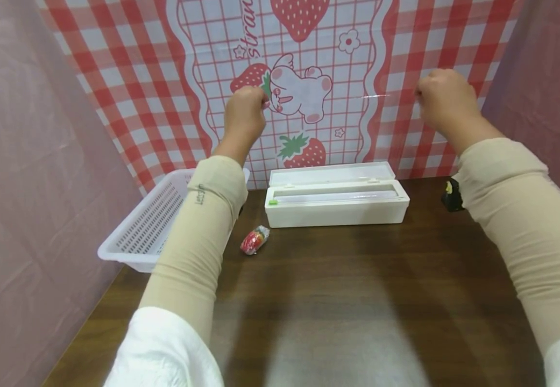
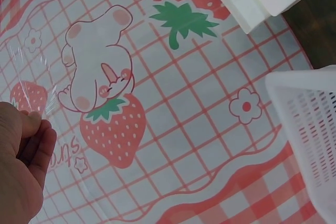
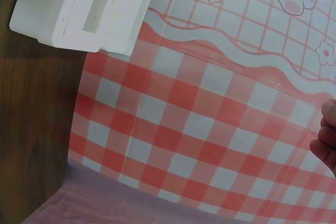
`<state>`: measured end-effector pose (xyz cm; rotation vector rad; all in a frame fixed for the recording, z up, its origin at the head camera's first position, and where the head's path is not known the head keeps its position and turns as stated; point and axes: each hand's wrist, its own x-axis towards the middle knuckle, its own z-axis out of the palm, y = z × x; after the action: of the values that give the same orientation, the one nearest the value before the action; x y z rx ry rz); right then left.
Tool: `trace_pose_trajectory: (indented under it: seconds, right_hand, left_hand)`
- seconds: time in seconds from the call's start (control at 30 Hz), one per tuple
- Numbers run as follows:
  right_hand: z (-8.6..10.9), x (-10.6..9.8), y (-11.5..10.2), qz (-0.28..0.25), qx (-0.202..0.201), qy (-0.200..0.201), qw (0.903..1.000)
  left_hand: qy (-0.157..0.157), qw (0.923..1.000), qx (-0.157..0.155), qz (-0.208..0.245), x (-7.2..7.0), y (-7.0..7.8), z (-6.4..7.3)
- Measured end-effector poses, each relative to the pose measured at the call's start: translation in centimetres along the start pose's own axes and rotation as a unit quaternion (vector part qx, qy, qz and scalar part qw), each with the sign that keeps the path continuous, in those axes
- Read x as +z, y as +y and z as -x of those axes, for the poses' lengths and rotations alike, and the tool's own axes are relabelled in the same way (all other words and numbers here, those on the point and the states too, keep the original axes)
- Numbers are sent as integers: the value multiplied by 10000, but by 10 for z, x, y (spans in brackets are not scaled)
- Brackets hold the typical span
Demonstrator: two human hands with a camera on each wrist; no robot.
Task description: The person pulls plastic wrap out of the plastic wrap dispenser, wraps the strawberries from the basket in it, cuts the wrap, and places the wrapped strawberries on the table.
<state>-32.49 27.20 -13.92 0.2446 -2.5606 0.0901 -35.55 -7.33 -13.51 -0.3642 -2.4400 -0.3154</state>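
Both ends of a clear plastic film [image 1: 375, 97] appear pinched, left hand [image 1: 245, 115] at eleven o'clock, right hand [image 1: 449, 105] at one, open film dispenser [image 1: 338, 214] at twelve; step judged: spreading; next move likely calls for lowering it taut onto the worktop [image 1: 338, 279]

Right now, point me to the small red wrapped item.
In the head view, the small red wrapped item lies on the table, left of centre, off the front left corner of the white box and right of the white basket.
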Motion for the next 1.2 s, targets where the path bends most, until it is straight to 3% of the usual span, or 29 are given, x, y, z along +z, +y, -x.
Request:
trace_pose_trajectory:
  seconds: [0.43,0.77,1.2]
  right_hand:
    - [-4,-11,0,75,-108,173,9998]
    - [-5,-18,-2,78,114,234,9996]
    - [-8,-25,0,145,-34,626,9979]
  left_hand:
    - [86,9999,69,-90,-11,4,-6]
    - [111,9999,8,-110,-24,10,-7]
    - [171,9998,20,-140,-35,14,-11]
